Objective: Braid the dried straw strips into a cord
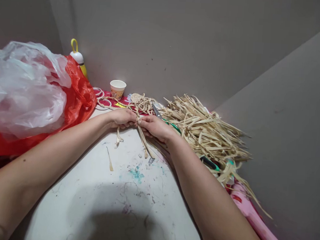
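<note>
My left hand (124, 118) and my right hand (156, 126) meet over the far part of the white table. Both are closed on a braided cord of straw strands (142, 134), pinched between thumbs and fingers. Loose strand ends hang below the fingers toward me. Beyond my hands the braided part runs into a tangled coil of straw cord (144, 103). Scissors with green handles (158, 112) lie just past my right hand, partly covered by straw. A small loose strip of straw (109, 159) rests on the tabletop.
A big pile of dry straw (203, 128) lies at right against the wall. At left bulges a clear and red plastic bag (27, 89). Behind stand a paper cup (117, 89) and a yellow-white bottle (78, 58). White rings (104, 104) lie near the cup. The white tabletop (110, 204) is stained.
</note>
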`<state>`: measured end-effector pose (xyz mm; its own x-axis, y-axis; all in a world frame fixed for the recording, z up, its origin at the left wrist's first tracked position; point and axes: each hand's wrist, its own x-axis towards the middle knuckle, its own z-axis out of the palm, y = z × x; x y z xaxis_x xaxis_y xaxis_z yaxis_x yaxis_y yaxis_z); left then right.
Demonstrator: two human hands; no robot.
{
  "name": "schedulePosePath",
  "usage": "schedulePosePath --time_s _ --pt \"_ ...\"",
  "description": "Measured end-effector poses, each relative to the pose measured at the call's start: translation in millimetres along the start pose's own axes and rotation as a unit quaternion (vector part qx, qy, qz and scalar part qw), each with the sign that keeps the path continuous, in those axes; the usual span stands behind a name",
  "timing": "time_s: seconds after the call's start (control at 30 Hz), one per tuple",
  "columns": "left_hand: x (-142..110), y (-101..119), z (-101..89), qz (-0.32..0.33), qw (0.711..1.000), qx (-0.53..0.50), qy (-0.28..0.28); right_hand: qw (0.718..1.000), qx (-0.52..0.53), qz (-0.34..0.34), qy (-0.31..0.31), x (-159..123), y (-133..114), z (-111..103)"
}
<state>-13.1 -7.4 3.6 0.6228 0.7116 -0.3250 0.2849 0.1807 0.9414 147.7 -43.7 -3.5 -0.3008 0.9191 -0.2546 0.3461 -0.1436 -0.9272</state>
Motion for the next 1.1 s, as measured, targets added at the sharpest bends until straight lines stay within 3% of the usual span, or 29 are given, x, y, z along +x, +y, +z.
schedulePosePath --time_s 0.17,0.4,0.63,0.73,0.87,1.1 --pt "0.9 -3.0 3.9 0.048 0.994 0.084 0.041 0.999 -0.047 -0.004 0.007 -1.1 -0.1 -10.5" --pt "5.3 -9.6 5.7 0.112 0.962 0.217 0.119 0.99 -0.108 0.02 0.085 -2.7 -6.7 -5.4" --pt "7.7 -8.5 10.8 0.175 0.927 0.281 0.175 0.994 0.055 0.064 0.067 -4.9 -15.8 -4.0" --pt "8.0 -10.1 12.3 0.169 0.929 0.256 0.205 0.989 0.111 0.068 0.068 -3.9 -15.9 1.6" --pt "8.7 -12.2 13.7 0.145 0.954 0.153 0.215 0.98 0.153 0.078 0.102 0.5 -11.4 15.8" --pt "11.8 -13.1 15.9 0.081 0.975 -0.008 0.205 0.979 0.087 0.052 0.176 4.4 -5.6 29.9"
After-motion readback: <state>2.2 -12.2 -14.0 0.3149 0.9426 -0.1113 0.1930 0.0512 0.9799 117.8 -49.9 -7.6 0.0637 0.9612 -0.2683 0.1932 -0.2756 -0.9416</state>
